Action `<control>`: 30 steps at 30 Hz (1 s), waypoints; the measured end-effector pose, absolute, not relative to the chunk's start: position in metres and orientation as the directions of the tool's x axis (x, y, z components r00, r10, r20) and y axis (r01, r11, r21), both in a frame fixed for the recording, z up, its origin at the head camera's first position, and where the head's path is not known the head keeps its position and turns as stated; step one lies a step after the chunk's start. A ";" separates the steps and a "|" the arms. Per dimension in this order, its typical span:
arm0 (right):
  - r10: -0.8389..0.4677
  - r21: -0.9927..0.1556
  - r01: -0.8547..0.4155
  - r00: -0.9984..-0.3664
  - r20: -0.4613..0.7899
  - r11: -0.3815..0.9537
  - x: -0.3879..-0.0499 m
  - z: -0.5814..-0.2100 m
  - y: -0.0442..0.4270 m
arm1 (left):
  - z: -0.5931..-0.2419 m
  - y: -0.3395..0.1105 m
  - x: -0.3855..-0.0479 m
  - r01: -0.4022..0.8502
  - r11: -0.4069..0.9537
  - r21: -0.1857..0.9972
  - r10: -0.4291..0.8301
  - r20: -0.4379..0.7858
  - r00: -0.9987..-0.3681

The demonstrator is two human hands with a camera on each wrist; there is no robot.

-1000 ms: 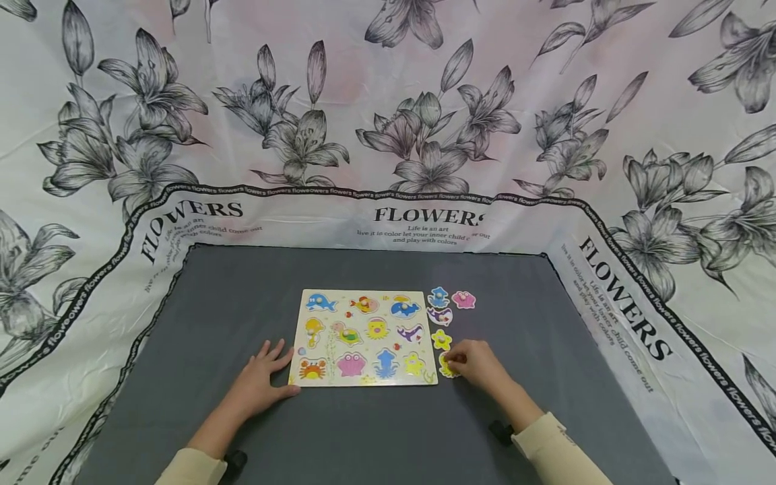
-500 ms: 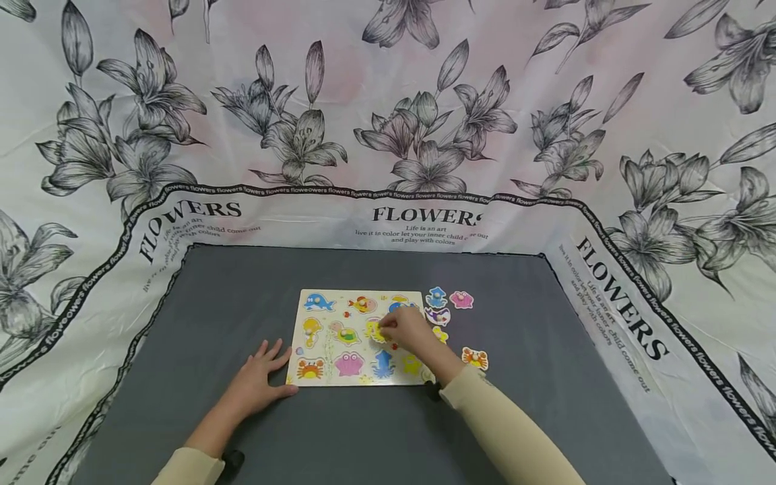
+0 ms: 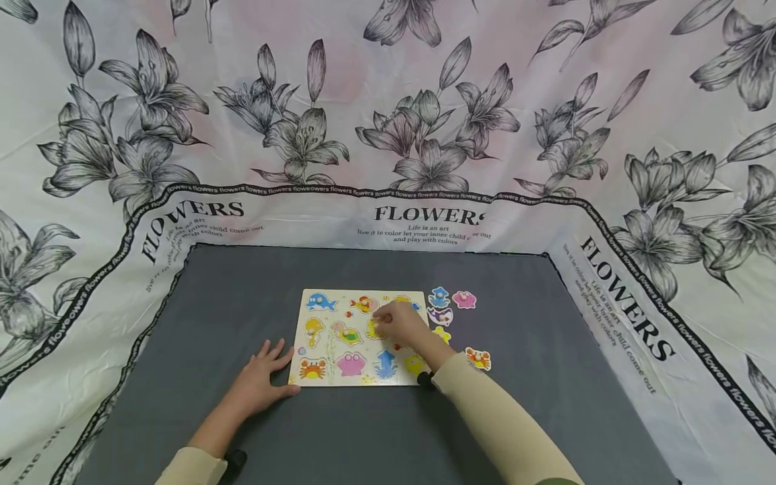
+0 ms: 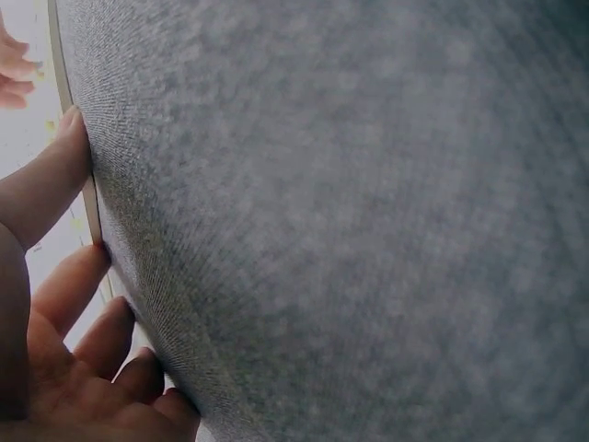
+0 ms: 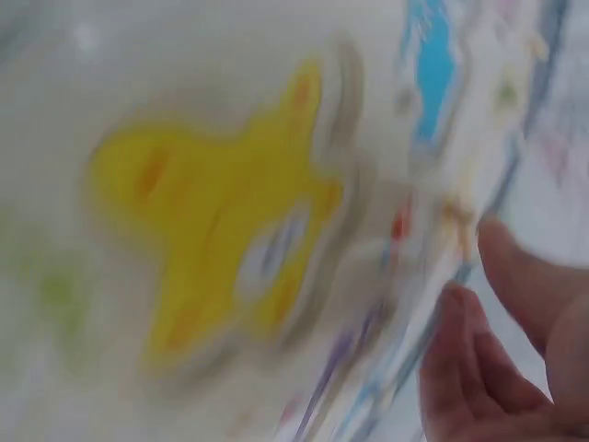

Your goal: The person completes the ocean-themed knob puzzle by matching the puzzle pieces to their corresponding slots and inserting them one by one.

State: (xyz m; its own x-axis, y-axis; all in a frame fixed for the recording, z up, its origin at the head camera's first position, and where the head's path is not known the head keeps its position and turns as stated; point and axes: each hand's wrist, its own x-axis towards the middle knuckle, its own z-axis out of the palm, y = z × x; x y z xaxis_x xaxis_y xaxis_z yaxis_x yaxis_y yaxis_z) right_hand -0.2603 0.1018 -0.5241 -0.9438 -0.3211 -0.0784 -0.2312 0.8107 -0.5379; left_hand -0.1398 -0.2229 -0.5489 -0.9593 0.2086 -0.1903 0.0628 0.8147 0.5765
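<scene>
A cream puzzle board [image 3: 366,377] with sea-animal shapes lies on the grey cloth. My left hand [image 3: 261,374] rests at its lower left corner, fingers spread, thumb and fingertips against the edge; the left wrist view shows these fingers [image 4: 69,285] along the rim. Over the board's middle right is my right hand [image 3: 403,325], beside the yellow octopus [image 3: 371,329], which it partly hides. In the right wrist view, the right thumb [image 5: 529,285] stands apart from the fingers, and nothing shows between them. A yellow star shape [image 5: 221,221] appears blurred below that camera.
Right of the board lie loose pieces: a blue squid [image 3: 438,297], a pink piece [image 3: 464,300], a purple-and-white whale [image 3: 440,316], a yellow star piece [image 3: 442,334] and an orange crab [image 3: 478,358]. Flower-printed cloth [image 3: 315,222] borders the grey area.
My right hand has carried the yellow octopus piece from the board's right side to its middle, then shifted slightly up and left. The orange crab came into view. My left hand stayed put.
</scene>
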 end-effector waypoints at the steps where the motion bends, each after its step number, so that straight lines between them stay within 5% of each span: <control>1: -0.300 -0.553 -0.224 -0.953 -0.049 0.802 -0.261 -0.523 0.111 | -0.549 -0.223 -0.140 0.061 0.814 0.578 0.210 -0.194 -0.958; 5: -0.143 -0.541 -0.148 -0.988 0.052 0.828 -0.262 -0.521 0.160 | -0.551 -0.223 -0.140 0.057 0.809 0.585 0.211 -0.198 -0.957; 9: -0.071 -0.506 -0.071 -0.997 0.018 0.859 -0.261 -0.529 0.199 | -0.553 -0.227 -0.138 0.053 0.810 0.583 0.206 -0.198 -0.958; 16: -0.166 -0.502 -0.170 -0.985 0.052 0.848 -0.263 -0.544 0.210 | -0.554 -0.233 -0.136 0.054 0.812 0.581 0.205 -0.197 -0.959; 21: -0.116 -0.519 -0.120 -0.992 0.042 0.846 -0.257 -0.533 0.200 | -0.553 -0.233 -0.135 0.061 0.809 0.585 0.208 -0.189 -0.960; 30: -0.311 -0.481 -0.268 -0.950 -0.009 0.835 -0.233 -0.531 0.157 | -0.554 -0.232 -0.133 0.063 0.811 0.581 0.206 -0.183 -0.961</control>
State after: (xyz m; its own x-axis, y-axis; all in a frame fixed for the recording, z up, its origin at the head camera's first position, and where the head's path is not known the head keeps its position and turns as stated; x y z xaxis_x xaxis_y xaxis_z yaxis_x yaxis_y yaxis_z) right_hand -0.2334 0.1575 -0.5314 -0.9504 -0.3110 -0.0093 -0.2684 0.8347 -0.4809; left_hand -0.1334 -0.2323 -0.5537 -0.9613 0.2062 -0.1828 0.0634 0.8112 0.5813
